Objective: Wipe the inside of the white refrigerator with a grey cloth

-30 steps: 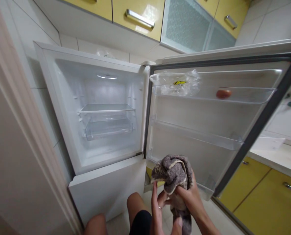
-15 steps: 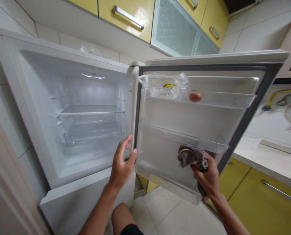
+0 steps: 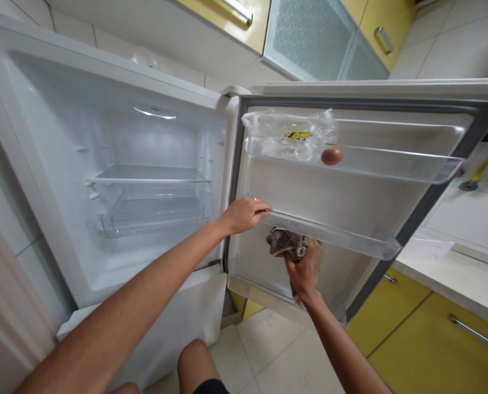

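My left hand (image 3: 244, 215) grips the left end of the clear middle door shelf (image 3: 342, 236), fingers closed over its rim. Just under that shelf, my right hand (image 3: 306, 268) is wrapped around a crumpled dark brown cloth (image 3: 285, 242). Part of the cloth hangs down below the hand, against the inner side of the open fridge door (image 3: 297, 189). On the upper door shelf (image 3: 400, 164) sit a brown egg (image 3: 332, 156) and a crinkled clear plastic bag (image 3: 288, 134) with a yellow and black mark.
The fridge compartment (image 3: 149, 142) stands open at left, with a glass shelf (image 3: 151, 173) and a clear drawer (image 3: 157, 213) inside. Yellow cabinets (image 3: 441, 334) and a white counter (image 3: 461, 276) are at right. A knee (image 3: 198, 364) shows below.
My left hand has moved right and up from beside the hinge edge and closed on the middle door shelf. The right hand has moved left with the cloth. The view has shifted slightly.
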Available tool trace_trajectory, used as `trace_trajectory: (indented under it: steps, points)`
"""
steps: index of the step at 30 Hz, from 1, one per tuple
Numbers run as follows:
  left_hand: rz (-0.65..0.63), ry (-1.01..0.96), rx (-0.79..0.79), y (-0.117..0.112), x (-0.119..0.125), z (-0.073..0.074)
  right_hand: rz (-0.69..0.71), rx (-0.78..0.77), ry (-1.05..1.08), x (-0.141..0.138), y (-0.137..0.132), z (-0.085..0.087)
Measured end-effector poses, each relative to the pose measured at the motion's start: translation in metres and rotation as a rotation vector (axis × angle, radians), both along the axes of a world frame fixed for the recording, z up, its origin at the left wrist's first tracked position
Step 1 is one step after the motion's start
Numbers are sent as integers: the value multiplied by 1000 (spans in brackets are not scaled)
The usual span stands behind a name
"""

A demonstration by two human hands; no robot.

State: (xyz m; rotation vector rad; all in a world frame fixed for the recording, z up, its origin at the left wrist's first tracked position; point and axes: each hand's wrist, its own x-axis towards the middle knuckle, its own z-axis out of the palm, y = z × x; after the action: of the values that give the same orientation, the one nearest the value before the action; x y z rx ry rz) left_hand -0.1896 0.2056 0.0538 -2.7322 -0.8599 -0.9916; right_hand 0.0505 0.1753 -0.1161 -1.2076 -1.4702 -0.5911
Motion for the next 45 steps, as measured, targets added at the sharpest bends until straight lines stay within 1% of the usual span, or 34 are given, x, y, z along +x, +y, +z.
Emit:
trace_trajectory:
  steps: [4,8,11,13,15,17,19,21,24,26,28,30,33,36,38,43,45]
  points:
    - [-70,-106,-104,4,1,2,34,-63,-121,-48,28,4]
    - [-59,-176,-186,4,3,3,151,-196,-258,-102,50,10]
    - [-53,-174,-265,5,2,7,165,-242,-273,-125,55,7]
    - [-59,-168,-322,5,2,10,156,-252,-310,-128,52,-1]
    - [-56,-169,-365,6,1,13,166,-295,-410,-127,44,-14]
    - [-46,-168,-381,7,2,15,177,-378,-531,-123,35,-28]
    - [-28,-158,-368,7,3,16,175,-475,-617,-121,28,-36]
    - [-15,-144,-353,6,4,16,171,-563,-651,-120,23,-36]
    - [-2,-143,-349,7,7,15,216,-690,-648,-117,24,-25]
    - [9,-144,-346,6,9,15,319,-801,-573,-110,27,-19]
    - [28,-148,-328,5,11,13,442,-930,-450,-99,31,-18]
    - [42,-161,-308,3,12,11,543,-1090,-334,-83,36,-22]
    - [40,-187,-308,2,14,9,612,-1319,-238,-55,42,-34]
    - [31,-207,-322,3,15,7,648,-1471,-158,-22,41,-42]
    - [24,-216,-322,4,15,7,655,-1536,-117,2,36,-43]
    - [19,-226,-314,4,15,6,605,-1642,-72,69,10,-35]
    - [31,-227,-309,3,16,6,570,-1649,-69,89,-5,-29]
